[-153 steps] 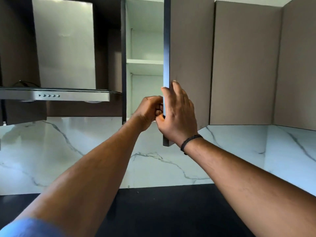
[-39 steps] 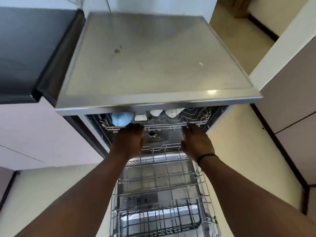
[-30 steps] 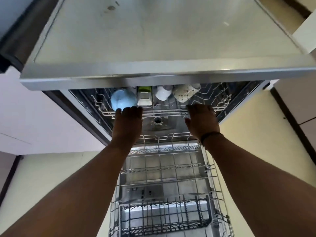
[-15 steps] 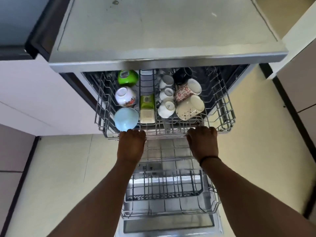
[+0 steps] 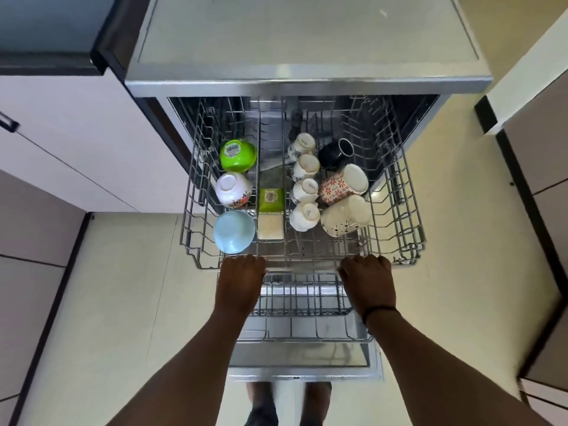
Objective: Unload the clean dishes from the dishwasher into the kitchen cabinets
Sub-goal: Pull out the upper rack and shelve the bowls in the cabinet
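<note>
Head view: both my hands clench the upper rack's (image 5: 302, 259) front rail, left hand (image 5: 239, 279), right hand (image 5: 367, 281). Blue bowl (image 5: 234, 231) sits just beyond my left grip, cups (image 5: 304, 217) nearer the right.

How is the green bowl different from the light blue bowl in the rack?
The green bowl is bright green with a sticker on its base; the light blue bowl is plain pale blue. The green bowl sits at the back of the left row, far from the hands; the light blue bowl sits at the front, just beyond the left hand. Both are round, tipped over and parked in the upper rack.
</note>
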